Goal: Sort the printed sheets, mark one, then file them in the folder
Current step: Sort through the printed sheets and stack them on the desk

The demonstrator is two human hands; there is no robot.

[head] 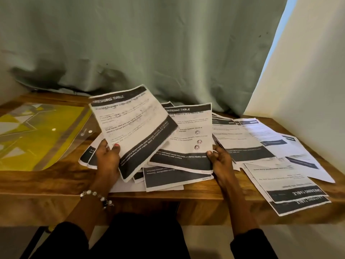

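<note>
The left hand (107,156) lifts one tilted white printed sheet (130,128), the right hand (220,161) pinches another sheet (188,135), above many scattered sheets on the wooden table (56,182).

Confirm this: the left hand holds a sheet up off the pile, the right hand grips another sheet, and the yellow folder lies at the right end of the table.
One detail is wrong. In the head view the yellow folder lies at the left end of the table, not the right. The rest stands: the left hand holds a sheet up, and the right hand grips another sheet.

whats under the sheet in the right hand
Under the sheet held by the right hand lie more printed sheets on the table. How many is hidden.
</note>
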